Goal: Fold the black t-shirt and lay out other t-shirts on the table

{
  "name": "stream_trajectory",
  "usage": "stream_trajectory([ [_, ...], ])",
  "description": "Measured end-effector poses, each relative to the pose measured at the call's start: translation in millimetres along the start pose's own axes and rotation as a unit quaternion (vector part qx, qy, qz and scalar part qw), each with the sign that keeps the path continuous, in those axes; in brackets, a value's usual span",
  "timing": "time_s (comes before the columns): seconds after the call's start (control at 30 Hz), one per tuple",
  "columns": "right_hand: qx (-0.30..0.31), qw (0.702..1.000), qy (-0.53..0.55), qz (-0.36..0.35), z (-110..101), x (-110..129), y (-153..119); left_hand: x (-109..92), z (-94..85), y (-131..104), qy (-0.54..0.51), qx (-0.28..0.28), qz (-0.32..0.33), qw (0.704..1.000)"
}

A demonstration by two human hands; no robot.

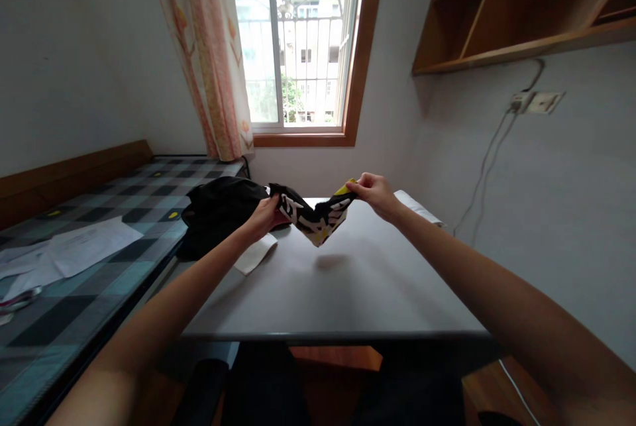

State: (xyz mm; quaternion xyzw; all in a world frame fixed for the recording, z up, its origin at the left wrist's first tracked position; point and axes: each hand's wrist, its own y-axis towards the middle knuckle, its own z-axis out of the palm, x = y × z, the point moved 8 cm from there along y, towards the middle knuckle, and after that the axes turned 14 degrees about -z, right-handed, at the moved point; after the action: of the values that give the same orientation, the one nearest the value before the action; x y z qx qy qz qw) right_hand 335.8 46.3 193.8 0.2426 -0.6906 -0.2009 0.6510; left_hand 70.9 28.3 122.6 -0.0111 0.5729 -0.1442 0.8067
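Note:
A small black, white and yellow patterned cloth (318, 219) hangs above the table, stretched between my two hands and sagging to a point in the middle. My left hand (264, 219) pinches its left end. At the other end, my right hand (375, 193) grips a yellow corner between thumb and fingers. Whether the cloth is a garment or a scarf, I cannot tell. Behind my left hand lies a black fabric bundle or bag (218, 211), and a white sheet (256, 254) rests on the table close below that hand.
The white table (338, 300) stands before me under the window. To the left is a bed with a checked cover (124, 187) and loose papers (74, 254). More white paper (417, 206) lies at the table's right rear. A wooden shelf (477, 58) and a cabled socket (539, 103) are on the right wall.

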Motion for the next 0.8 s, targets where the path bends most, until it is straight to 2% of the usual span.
stream_trajectory([
  [0.07,-0.02,0.996,-0.083,0.02,-28,-9,-1,-11,-9.3,-4,-0.04,-0.012,0.009,0.999],
  [0.1,0.003,0.989,-0.142,0.047,-37,-16,-3,-15,-10.5,-6,-0.051,-0.01,0.01,0.999],
  [0.17,0.126,0.95,-0.255,0.126,-41,-34,-12,-17,-7.7,-8,-0.06,0.005,0.0,0.998],
  [0.23,0.28,0.888,-0.313,0.19,-31,-51,-29,-12,-0.9,-8,-0.06,0.022,-0.014,0.998],
  [0.27,0.332,0.866,-0.316,0.198,-22,-55,-36,-9,3.0,-8,-0.06,0.03,-0.02,0.998],
  [0.3,0.36,0.861,-0.308,0.187,-13,-56,-39,-6,6.9,-7,-0.06,0.036,-0.026,0.997],
  [0.37,0.356,0.883,-0.277,0.131,9,-50,-37,-1,14.9,-6,-0.064,0.05,-0.037,0.996],
  [0.43,0.318,0.915,-0.234,0.081,29,-44,-32,2,24.1,-7,-0.074,0.072,-0.046,0.994],
  [0.53,0.289,0.94,-0.179,0.044,56,-42,-28,-2,41.4,-13,-0.086,0.12,-0.055,0.987],
  [0.7,0.245,0.95,-0.186,-0.046,78,-31,-20,-19,65.5,-28,-0.101,0.189,-0.044,0.976],
  [0.8,0.255,0.945,-0.2,-0.049,77,-23,-15,-34,53.9,-24,-0.122,0.152,-0.021,0.981],
])
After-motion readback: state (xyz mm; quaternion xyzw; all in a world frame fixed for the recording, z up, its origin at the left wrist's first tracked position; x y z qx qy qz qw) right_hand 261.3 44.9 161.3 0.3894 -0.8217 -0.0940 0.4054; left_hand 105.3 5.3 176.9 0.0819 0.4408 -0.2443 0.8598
